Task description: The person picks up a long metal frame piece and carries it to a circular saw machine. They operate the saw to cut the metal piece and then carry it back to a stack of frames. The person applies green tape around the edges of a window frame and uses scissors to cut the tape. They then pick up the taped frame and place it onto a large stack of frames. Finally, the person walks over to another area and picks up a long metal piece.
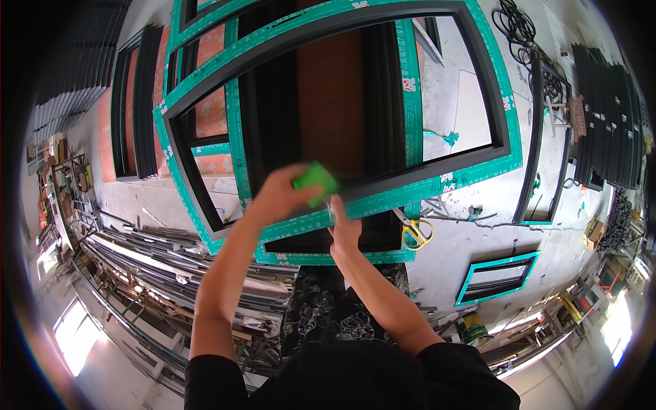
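Head view: left hand (279, 193) holds green block (316, 176), right hand (347, 231) extends forward, grip unclear.

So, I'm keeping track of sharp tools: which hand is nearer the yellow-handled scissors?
The right hand: it is to the left of the yellow-handled scissors. The left hand is farther left and higher in the picture.

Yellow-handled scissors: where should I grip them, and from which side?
Grip the scissors by their yellow loops, probably coming from the lower right: the loops sit at that end, while the blades point up and left toward the green-taped frame. The right hand looks nearer.
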`<act>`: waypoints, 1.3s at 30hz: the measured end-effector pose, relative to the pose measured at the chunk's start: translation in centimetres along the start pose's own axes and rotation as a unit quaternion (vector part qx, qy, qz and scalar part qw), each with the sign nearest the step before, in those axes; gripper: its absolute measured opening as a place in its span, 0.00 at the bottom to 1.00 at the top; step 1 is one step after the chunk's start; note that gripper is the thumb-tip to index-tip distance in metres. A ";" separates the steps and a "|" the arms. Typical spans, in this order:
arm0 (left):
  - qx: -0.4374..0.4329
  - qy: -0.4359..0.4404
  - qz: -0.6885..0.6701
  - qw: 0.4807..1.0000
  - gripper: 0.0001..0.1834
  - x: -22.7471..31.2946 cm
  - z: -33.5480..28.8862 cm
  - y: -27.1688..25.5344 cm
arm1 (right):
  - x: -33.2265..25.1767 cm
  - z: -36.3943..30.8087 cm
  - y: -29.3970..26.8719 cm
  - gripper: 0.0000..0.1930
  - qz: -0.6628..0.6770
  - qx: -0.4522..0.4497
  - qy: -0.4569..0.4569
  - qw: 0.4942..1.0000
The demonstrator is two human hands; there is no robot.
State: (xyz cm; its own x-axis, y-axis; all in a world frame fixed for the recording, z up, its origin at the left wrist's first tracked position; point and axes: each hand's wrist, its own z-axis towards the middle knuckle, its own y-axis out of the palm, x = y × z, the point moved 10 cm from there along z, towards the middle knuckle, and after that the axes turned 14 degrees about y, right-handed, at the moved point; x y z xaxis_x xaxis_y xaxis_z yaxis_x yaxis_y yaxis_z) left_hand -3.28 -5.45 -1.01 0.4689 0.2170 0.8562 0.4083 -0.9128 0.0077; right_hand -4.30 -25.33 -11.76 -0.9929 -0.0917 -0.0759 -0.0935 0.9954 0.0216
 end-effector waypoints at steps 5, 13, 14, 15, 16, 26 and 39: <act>-0.123 0.100 0.319 0.934 0.34 0.3 -5.7 7.7 | 3.1 1.8 -1.3 0.26 0.076 -0.167 0.098 0.978; -0.006 0.233 0.487 0.842 0.33 -0.8 -7.1 10.2 | 4.2 -3.8 -2.5 0.25 0.101 -0.405 0.203 0.886; -0.010 0.232 0.474 0.849 0.32 -0.5 -7.0 10.1 | 4.3 -3.7 -3.1 0.22 0.154 -0.409 0.201 0.877; -0.013 0.226 0.462 0.858 0.32 -0.3 -7.0 9.9 | 4.8 -3.7 -3.8 0.22 0.156 -0.408 0.203 0.876; -0.002 0.227 0.451 0.863 0.26 0.2 -6.9 9.5 | 5.2 -2.9 -5.6 0.20 0.187 -0.357 0.218 0.889; 0.080 0.239 0.403 0.880 0.19 -0.2 1.9 2.0 | -0.7 10.0 3.0 0.15 0.280 -0.297 0.245 0.880; -0.037 0.089 0.269 0.958 0.34 0.6 -1.3 1.0 | 2.0 2.9 -2.0 0.16 -0.002 -0.270 0.225 0.936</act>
State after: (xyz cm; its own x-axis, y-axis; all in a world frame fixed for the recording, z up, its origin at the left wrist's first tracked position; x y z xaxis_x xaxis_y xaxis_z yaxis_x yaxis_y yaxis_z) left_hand -3.57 -6.68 0.16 0.4527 -0.3492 0.8205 0.0854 -0.8989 -0.4297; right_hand -5.92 -27.44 -14.84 -0.9116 -0.2194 0.3476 -0.0009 0.8467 0.5320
